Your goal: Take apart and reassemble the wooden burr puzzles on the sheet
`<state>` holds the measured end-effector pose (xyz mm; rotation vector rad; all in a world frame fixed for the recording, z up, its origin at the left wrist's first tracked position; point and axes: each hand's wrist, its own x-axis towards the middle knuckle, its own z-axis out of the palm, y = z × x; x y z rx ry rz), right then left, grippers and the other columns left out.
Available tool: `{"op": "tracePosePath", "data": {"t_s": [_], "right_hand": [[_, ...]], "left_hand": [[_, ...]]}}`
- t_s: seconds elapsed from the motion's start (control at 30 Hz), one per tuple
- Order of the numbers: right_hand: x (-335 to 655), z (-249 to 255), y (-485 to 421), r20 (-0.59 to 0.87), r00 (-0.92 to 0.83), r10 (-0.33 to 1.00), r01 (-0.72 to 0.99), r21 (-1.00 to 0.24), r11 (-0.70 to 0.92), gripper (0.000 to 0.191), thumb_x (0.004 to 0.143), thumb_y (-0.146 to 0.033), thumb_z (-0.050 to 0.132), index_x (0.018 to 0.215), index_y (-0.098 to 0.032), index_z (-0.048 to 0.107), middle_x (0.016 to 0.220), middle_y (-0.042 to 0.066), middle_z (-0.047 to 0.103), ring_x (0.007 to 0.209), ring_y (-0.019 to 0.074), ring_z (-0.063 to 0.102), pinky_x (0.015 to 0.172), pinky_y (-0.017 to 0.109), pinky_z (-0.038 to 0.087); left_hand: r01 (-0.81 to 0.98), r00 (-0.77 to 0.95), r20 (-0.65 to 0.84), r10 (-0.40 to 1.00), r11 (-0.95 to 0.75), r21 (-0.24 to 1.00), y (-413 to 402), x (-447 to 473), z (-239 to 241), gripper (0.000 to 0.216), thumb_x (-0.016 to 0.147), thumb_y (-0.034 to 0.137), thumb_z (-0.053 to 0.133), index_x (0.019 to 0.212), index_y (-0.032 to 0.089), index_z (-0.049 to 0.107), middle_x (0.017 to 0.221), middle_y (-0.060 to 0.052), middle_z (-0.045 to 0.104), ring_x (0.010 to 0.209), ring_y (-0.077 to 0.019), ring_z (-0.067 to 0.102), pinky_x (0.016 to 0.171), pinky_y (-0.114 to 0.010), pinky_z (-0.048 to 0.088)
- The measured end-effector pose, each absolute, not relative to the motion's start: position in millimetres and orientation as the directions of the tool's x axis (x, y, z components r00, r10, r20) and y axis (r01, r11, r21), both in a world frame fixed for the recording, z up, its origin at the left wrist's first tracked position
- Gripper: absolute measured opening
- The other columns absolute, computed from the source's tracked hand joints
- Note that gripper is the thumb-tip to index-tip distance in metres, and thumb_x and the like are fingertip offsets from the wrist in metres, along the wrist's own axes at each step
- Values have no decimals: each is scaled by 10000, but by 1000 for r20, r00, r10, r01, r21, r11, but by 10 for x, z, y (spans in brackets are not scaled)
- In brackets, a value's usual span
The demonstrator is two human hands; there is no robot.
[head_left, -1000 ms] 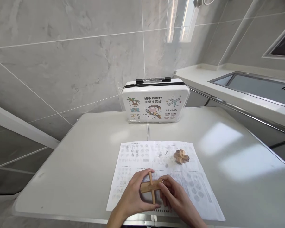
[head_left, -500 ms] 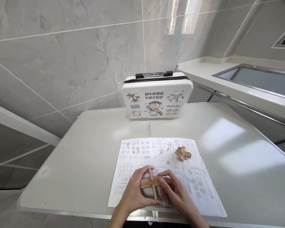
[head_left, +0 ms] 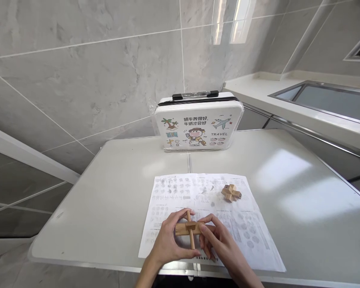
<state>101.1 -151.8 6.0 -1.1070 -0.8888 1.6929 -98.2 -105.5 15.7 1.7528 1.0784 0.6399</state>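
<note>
Near the front of the table I hold a cross-shaped wooden puzzle point(head_left: 182, 229) above a printed sheet point(head_left: 171, 200). It is made of a flat bar lying sideways, a thin rod crossing it, and a small block at the crossing. My left hand point(head_left: 171, 240) curves round the left side, fingertips at the rod's far end and thumb by its near end. With thumb and fingers, my right hand point(head_left: 217, 238) pinches the bar's right end. Farther back on the sheet's right side lies an interlocked wooden burr puzzle point(head_left: 231, 193), which neither hand touches.
A white cartoon-printed case point(head_left: 199, 126) in clear plastic wrap stands at the back of the white folding table point(head_left: 114, 196). Behind it rises a grey tiled wall point(head_left: 93, 80). To the right runs a white counter point(head_left: 258, 86) with an inset sink.
The held puzzle has tilted, and the small block at its crossing now shows more of its face. Both hands keep nearly the same grip. The burr puzzle has not moved.
</note>
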Motion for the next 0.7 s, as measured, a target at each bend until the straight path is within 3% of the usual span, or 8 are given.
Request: {"op": "tracePosePath", "data": {"t_s": [0.17, 0.33, 0.53, 0.7], "right_hand": [[1058, 192, -1503, -281, -163, 946, -329, -888, -321, 500, 940, -718, 632, 1008, -229, 547, 633, -38, 638, 401, 102, 492, 401, 220, 372], [1102, 319, -1496, -240, -281, 929, -381, -861, -338, 437, 968, -654, 651, 1015, -242, 512, 637, -46, 652, 409, 89, 481, 420, 209, 358], [1171, 366, -1564, -242, -264, 934, -389, -859, -333, 419, 980, -637, 645, 1006, -237, 521, 600, -62, 620, 377, 81, 443, 394, 205, 323], [1214, 369, -1607, -257, -237, 937, -380, -863, -333, 424, 967, -642, 661, 1014, -239, 538, 602, -63, 616, 381, 85, 445, 402, 215, 333]], "left_hand": [[425, 438, -13, 899, -194, 884, -1067, -984, 349, 996, 574, 499, 990, 1456, 290, 578, 1341, -106, 709, 1248, -370, 665, 1123, -519, 499], [422, 429, -58, 901, -144, 895, -1066, -932, 537, 977, 585, 491, 987, 1452, 303, 577, 1364, -100, 705, 1247, -367, 665, 1153, -560, 461], [362, 465, -17, 885, -172, 916, -1053, -874, 687, 855, 606, 466, 959, 1368, 270, 626, 1275, -86, 740, 1169, -338, 695, 1094, -497, 516], [309, 493, -44, 869, -127, 943, -1082, -870, 689, 842, 657, 425, 930, 1408, 272, 581, 1326, -88, 712, 1199, -330, 689, 1096, -479, 518]]}}
